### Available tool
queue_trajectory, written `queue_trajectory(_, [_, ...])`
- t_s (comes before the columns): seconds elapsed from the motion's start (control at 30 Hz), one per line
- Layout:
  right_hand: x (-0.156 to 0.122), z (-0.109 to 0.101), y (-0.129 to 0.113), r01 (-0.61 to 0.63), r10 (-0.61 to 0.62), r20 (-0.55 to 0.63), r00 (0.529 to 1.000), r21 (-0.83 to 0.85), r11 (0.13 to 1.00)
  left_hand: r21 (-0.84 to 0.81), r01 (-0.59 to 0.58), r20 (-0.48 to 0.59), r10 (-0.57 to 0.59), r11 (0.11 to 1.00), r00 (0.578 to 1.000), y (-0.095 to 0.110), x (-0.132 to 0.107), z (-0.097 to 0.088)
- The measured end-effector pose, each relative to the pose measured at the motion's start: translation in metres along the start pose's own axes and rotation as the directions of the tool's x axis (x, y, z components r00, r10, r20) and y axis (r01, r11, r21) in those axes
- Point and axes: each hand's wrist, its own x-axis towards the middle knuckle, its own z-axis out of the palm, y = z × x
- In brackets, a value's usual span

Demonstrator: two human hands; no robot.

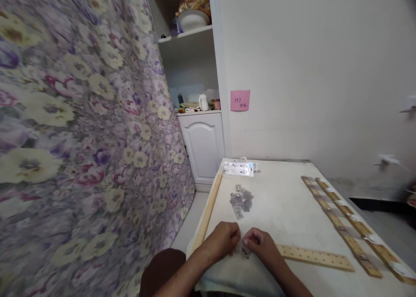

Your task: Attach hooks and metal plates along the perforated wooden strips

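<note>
Close to the table's near edge, my left hand (225,237) and my right hand (260,241) face each other with pinched fingers. Between them is a small clear plastic bag (244,250) with something shiny inside, too small to name; both hands seem to grip it. Just beyond them lies a loose pile of small clear bags (242,199). A wooden strip with rows of holes (315,257) lies to the right of my right hand, its left end partly hidden behind that forearm.
Another perforated wooden strip (210,208) runs along the table's left edge. On the right lie a wooden strip with shiny pieces (338,223) and one bearing white round pieces (360,225). Clear packages (238,169) lie at the far end. A floral curtain (97,137) hangs left.
</note>
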Motion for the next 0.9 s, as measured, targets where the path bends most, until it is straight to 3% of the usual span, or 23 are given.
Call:
queue_trajectory(0.33, [0.0, 0.0, -0.004, 0.021, -0.023, 0.031, 0.999, 0.054, 0.998, 0.03, -0.106, -0.047, 0.107, 0.994, 0.993, 0.01, 0.003, 0.002])
queue_trajectory(0.57, [0.003, -0.004, 0.008, -0.012, 0.03, -0.065, 0.997, 0.275, 0.961, -0.36, -0.034, -0.18, -0.033, 0.932, 0.983, -0.018, 0.002, 0.024])
queue_trajectory(0.77, [0.004, -0.002, 0.01, -0.096, 0.144, -0.097, 0.985, 0.389, 0.916, -0.651, 0.056, -0.116, -0.172, 0.757, 0.978, -0.041, -0.011, 0.069])
queue_trajectory(0.9, [0.003, 0.005, 0.012, -0.139, 0.174, -0.049, 0.984, 0.406, 0.903, -0.761, 0.079, -0.13, -0.271, 0.643, 0.954, -0.045, -0.016, 0.084])
